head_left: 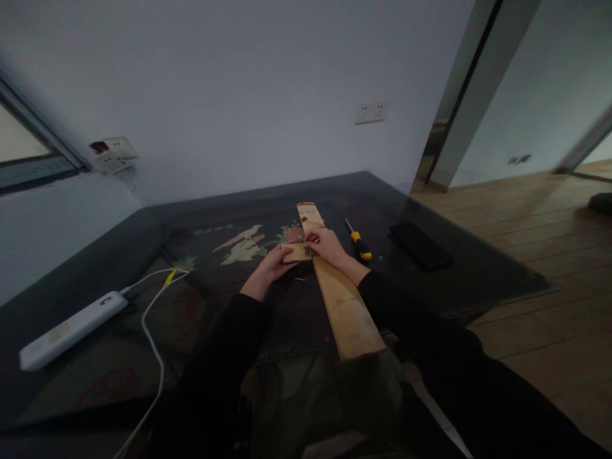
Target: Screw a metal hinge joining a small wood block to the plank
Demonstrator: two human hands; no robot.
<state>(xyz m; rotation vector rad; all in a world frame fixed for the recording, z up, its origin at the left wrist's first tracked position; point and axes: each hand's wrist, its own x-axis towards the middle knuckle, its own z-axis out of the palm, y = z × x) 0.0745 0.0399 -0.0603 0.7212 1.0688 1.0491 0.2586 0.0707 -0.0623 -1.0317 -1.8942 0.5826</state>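
While both hands [301, 252] pinch it, the block [295, 253] touches the plank [344, 306].

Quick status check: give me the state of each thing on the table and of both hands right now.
Long plank: flat on the dark table, near end over the edge.
Small wood block: lying against the plank's left side.
Left hand: resting on the block.
Right hand: fingers pinched at the joint; what they hold is too small to tell.
Screwdriver: lying untouched, right of the plank.
Power strip: cable plugged in.
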